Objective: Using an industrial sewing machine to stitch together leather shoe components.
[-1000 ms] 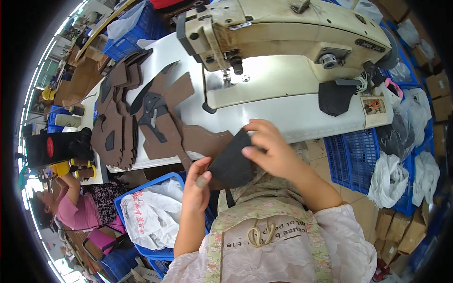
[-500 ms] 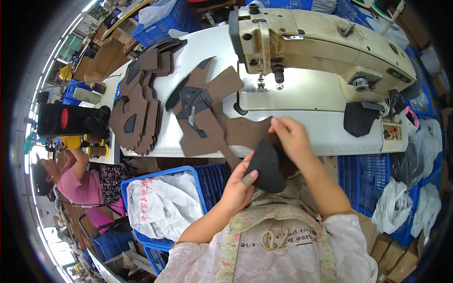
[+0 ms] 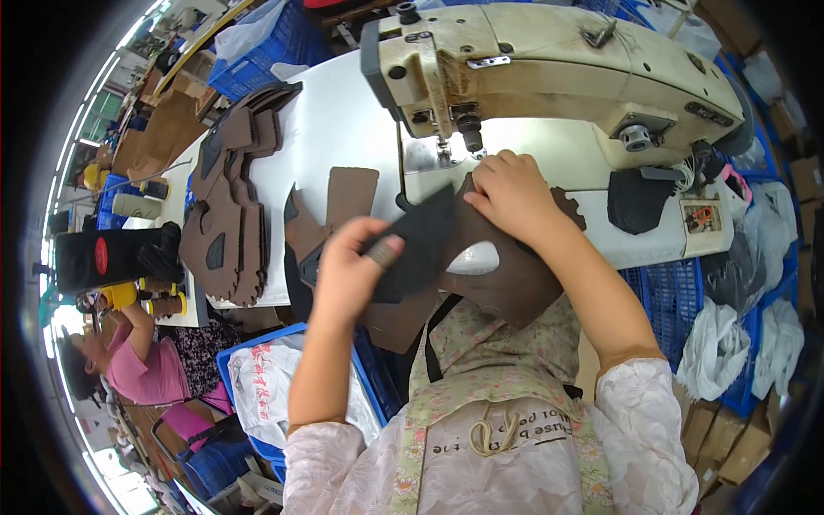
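Observation:
My left hand (image 3: 350, 262) grips a dark, pointed fabric piece (image 3: 421, 245) between thumb and fingers, over the table's front edge. A ring or wrap shows on one finger. With curled fingers, my right hand (image 3: 515, 196) holds the upper edge of a brown cut panel (image 3: 515, 283) just in front of the sewing machine (image 3: 566, 73). An oval hole shows in this panel, which hangs over the table edge towards my apron. Its fingertips' contact is partly hidden. Another brown piece (image 3: 352, 193) lies behind my left hand.
A stack of brown cut panels (image 3: 225, 249) lies on the left of the white table (image 3: 322, 116). A black piece (image 3: 639, 202) rests at the right. Below stand a blue basket with a white bag (image 3: 266, 386) and more blue crates (image 3: 665, 300). A person in pink (image 3: 142, 369) sits at far left.
My left hand has lifted the black piece up and left. My right hand has moved up towards the machine, shifting the brown panel to the right. The whole view has shifted slightly.

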Demonstrator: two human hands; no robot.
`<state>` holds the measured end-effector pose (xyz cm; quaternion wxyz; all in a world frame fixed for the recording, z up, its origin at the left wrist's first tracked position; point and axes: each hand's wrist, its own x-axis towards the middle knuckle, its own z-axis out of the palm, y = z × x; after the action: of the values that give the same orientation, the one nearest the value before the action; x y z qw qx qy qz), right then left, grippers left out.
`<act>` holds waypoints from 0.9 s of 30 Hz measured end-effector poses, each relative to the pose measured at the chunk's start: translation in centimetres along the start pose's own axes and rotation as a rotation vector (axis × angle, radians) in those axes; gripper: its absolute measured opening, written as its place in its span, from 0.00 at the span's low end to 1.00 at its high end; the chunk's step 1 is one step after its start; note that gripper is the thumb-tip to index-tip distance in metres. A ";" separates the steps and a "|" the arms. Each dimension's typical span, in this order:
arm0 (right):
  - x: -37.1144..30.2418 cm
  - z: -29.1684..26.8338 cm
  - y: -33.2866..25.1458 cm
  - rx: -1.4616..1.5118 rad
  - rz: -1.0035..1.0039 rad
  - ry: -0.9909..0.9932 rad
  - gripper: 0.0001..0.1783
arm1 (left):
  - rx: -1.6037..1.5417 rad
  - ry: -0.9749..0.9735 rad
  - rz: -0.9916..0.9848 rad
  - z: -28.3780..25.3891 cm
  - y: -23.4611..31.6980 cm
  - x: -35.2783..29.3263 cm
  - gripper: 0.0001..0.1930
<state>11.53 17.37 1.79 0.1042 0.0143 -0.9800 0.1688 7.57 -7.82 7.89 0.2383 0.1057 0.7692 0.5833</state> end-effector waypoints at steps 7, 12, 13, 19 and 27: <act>-4.5 2.6 -3.2 -0.023 0.156 0.128 0.32 | 0.784 -0.072 0.471 -2.4 0.0 6.7 0.12; -3.4 3.7 -1.9 0.008 0.076 0.173 0.35 | 1.152 -0.100 0.584 -1.8 -0.9 9.0 0.11; -3.2 3.6 -1.8 0.012 0.075 0.170 0.34 | 1.197 -0.085 0.636 -1.4 -0.4 9.1 0.11; -2.9 3.6 -1.5 -0.004 0.032 0.187 0.34 | 1.316 -0.068 0.822 -0.1 -1.6 9.3 0.15; -2.7 3.4 -0.9 -0.014 0.005 0.157 0.34 | 1.129 -0.208 0.718 0.2 -0.9 9.9 0.21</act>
<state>13.60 15.37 -1.59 0.1806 -0.0019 -0.9700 0.1630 -0.79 -3.61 4.61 0.0109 0.5185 0.8463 0.1218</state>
